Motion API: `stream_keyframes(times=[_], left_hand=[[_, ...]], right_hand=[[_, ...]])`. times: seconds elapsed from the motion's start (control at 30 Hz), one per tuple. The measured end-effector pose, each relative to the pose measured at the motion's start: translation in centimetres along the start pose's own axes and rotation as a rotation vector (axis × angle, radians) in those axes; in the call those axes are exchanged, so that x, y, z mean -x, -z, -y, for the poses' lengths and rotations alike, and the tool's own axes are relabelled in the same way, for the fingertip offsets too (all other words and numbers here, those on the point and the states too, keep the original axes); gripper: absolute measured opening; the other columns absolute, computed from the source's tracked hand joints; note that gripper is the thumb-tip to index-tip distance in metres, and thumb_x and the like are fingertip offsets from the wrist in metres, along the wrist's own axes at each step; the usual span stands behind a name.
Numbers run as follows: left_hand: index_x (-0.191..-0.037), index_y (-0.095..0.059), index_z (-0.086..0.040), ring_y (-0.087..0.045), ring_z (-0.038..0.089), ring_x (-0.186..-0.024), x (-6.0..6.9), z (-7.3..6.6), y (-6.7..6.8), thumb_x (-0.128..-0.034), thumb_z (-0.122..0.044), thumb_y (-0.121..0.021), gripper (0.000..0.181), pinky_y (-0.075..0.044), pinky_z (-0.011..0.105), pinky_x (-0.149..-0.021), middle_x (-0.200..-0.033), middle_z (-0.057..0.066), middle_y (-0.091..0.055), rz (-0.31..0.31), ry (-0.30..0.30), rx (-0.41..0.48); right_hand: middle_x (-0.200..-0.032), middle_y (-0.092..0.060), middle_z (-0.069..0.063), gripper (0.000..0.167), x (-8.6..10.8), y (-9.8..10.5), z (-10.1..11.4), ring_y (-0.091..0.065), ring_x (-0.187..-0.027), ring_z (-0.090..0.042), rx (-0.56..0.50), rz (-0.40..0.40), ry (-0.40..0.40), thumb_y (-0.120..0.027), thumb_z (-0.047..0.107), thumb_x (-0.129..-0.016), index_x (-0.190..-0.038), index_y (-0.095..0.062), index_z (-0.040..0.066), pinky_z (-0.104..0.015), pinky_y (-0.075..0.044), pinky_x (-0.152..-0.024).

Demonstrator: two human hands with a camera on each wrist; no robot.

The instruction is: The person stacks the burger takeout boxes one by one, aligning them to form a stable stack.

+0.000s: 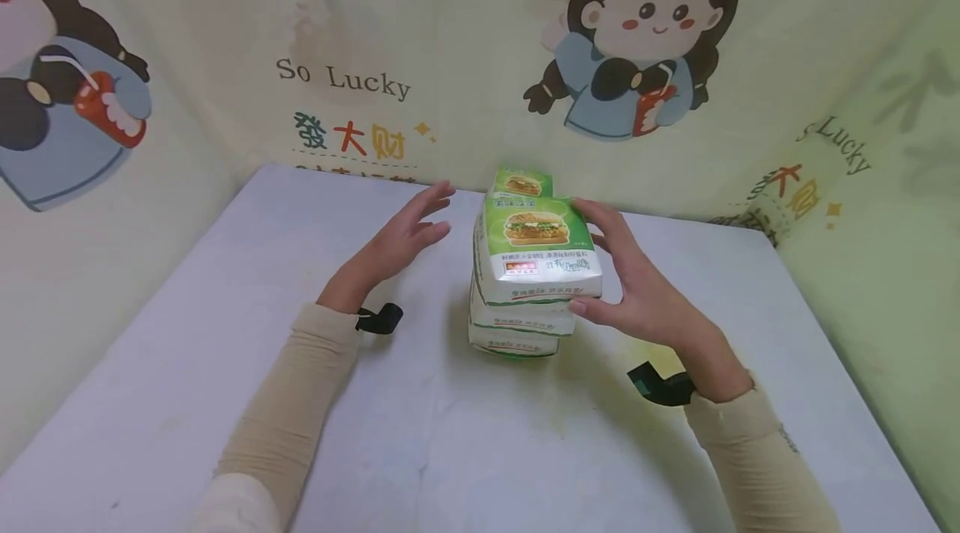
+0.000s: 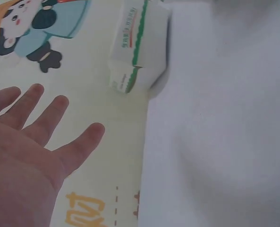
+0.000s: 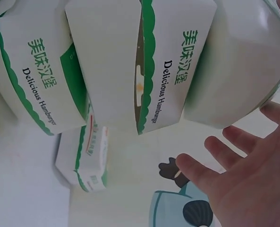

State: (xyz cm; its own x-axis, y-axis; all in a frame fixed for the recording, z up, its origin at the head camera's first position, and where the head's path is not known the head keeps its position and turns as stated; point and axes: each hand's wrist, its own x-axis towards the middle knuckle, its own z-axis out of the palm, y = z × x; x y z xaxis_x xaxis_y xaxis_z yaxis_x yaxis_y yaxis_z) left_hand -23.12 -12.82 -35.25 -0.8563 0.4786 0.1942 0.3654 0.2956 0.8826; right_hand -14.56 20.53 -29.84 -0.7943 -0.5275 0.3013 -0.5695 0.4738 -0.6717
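Note:
Three white-and-green hamburger boxes form a slightly uneven stack on the table. The top hamburger box carries a burger picture. My right hand spans its right side, thumb at the front lower corner and index finger at the back corner; the other fingers are spread. In the right wrist view, the middle box has a narrow gap at its flap, and the bottom box is left of it. My left hand hovers left of the stack, fingers extended, apart from the boxes and holding nothing.
Another hamburger box stands behind the stack, near the table's back edge. The white table meets a cream cloth backdrop with cartoon prints at the back and sides. Each wrist wears a black camera mount.

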Motion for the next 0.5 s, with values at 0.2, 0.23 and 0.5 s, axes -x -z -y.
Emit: stream_keyframes(times=[0.2, 0.23, 0.5], left_hand=[[-0.159, -0.018, -0.029, -0.026, 0.018, -0.150, -3.6, 0.6, 0.1, -0.0975, -0.050, -0.056, 0.075, -0.030, 0.051, -0.119, -0.162, -0.005, -0.027, 0.016, 0.127, -0.054], [-0.159, -0.017, -0.029, -0.026, 0.018, -0.151, -4.1, 0.7, 0.1, -0.0973, -0.051, -0.055, 0.076, -0.030, 0.052, -0.119, -0.162, -0.005, -0.027, 0.020, 0.139, -0.065], [-0.160, -0.013, -0.025, -0.023, 0.021, -0.152, -7.6, 0.7, -0.1, -0.0957, -0.043, -0.060, 0.081, -0.029, 0.052, -0.119, -0.164, -0.003, -0.025, 0.061, 0.165, -0.136]], right_hand=[[-0.163, -0.009, 0.015, 0.109, 0.1, -0.3, -0.2, -0.021, -0.151, -0.029, -0.095, 0.005, -0.044, -0.079, 0.015, -0.078, -0.158, -0.006, 0.036, -0.064, -0.041, -0.106], [-0.164, -0.008, 0.015, 0.109, 0.0, -0.3, -0.3, -0.020, -0.151, -0.029, -0.109, 0.006, -0.040, -0.078, 0.015, -0.078, -0.158, -0.006, 0.035, -0.064, -0.041, -0.105], [-0.164, -0.008, 0.012, 0.109, -0.9, -0.4, -0.3, -0.019, -0.150, -0.029, -0.170, 0.007, -0.025, -0.077, 0.014, -0.078, -0.157, -0.006, 0.036, -0.063, -0.039, -0.108]])
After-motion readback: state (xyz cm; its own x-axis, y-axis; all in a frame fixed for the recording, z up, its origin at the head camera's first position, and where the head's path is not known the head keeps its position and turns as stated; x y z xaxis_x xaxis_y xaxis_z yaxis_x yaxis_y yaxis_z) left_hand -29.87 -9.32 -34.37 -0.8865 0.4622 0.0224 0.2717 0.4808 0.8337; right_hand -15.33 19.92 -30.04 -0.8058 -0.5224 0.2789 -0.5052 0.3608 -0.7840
